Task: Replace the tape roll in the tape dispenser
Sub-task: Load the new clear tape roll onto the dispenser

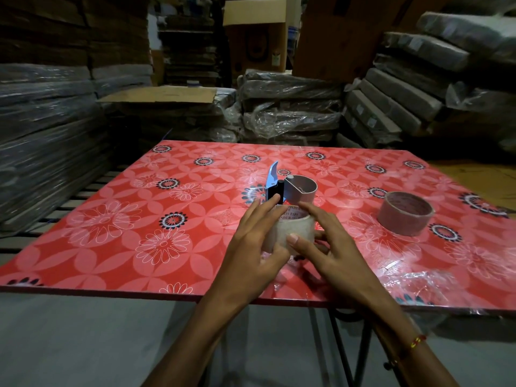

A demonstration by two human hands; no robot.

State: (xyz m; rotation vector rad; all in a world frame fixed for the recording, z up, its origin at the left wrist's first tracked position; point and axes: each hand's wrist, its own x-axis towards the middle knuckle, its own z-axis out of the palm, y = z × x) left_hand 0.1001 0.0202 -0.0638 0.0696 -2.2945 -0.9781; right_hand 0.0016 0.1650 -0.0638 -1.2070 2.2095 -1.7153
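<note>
A red table [111,238] with pale and black flowers bears a clear tape roll [290,230].

On the table: 2 tape rolls [289,229] [405,213], 1 tape dispenser [290,188], and 2 hands [251,247] [335,252].

Dim, soft-focus view; glare on table [391,263]; bowed wide-angle edges.

Both hands [252,241] [332,247] around clear tape roll [290,230] beside dispenser [284,188].
</note>
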